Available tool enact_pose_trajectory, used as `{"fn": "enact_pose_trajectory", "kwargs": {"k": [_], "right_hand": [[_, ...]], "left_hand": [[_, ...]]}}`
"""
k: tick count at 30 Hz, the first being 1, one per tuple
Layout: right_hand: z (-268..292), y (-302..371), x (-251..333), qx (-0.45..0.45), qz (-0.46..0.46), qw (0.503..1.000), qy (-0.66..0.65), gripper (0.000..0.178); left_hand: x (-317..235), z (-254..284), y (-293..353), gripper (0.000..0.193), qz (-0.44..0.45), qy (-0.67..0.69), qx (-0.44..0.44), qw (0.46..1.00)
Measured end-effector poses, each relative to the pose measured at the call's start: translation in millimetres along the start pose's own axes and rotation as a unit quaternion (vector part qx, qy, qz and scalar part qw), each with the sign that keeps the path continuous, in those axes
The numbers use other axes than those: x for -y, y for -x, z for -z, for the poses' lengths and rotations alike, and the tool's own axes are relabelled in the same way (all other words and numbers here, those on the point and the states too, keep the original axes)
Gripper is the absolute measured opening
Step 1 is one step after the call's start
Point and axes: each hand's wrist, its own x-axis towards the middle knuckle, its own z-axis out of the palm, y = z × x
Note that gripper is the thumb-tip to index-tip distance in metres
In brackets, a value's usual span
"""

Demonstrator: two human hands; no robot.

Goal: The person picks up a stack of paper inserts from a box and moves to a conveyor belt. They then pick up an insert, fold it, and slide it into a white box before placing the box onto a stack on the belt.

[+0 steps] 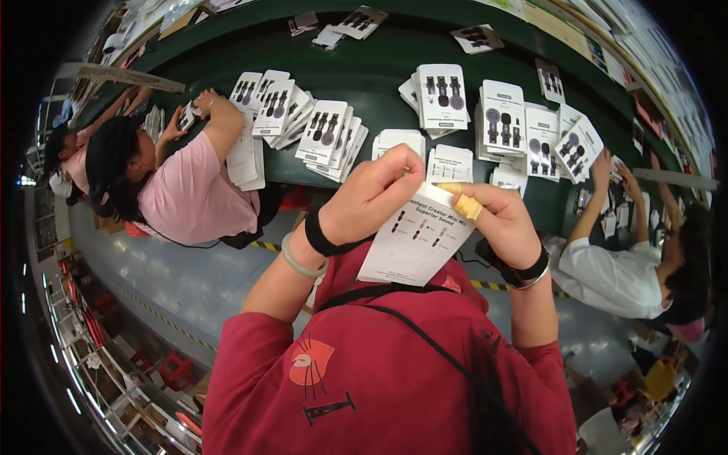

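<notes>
In front of my chest is a flat white box (413,243) with small printed pictures of microphones, tilted with its upper end toward the table. My right hand (497,220) grips its upper right corner between thumb and fingers; yellow tape (468,206) wraps the fingertips there. My left hand (375,197) is closed beside the box's upper left corner, thumb and forefinger pinched together. Whatever lies between those fingertips, if anything, is too small to make out. A black band circles each wrist, and a pale bangle sits on the left one.
On the dark green table (364,72) stand stacks of white boxes (444,98), more to the left (322,136) and right (504,117). Loose packs (478,38) lie farther back. A co-worker in pink (193,174) handles packs at left; another in white (614,273) works at right.
</notes>
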Motion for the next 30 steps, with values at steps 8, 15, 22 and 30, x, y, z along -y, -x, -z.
{"fn": "enact_pose_trajectory", "kwargs": {"k": [8,15,22,30], "right_hand": [[-11.7,9.6,-1.8,-0.043,0.001,0.984,-0.17,0.013],[-6.4,26.7,-2.5,-0.023,0.149,0.988,0.04,0.008],[42.0,42.2,14.0,0.025,-0.036,0.996,0.072,0.022],[100.6,71.2,-154.3,-0.269,-0.097,0.879,0.381,0.046]], "left_hand": [[3.5,-8.2,14.7,0.016,-0.054,-0.008,-0.079,0.995],[-10.9,-13.6,18.1,0.017,-0.076,0.0,-0.04,0.996],[-5.4,-30.9,-9.2,0.023,0.052,0.276,-0.087,0.956],[245.2,-8.6,30.8,0.065,0.338,-0.386,-0.052,0.857]]}}
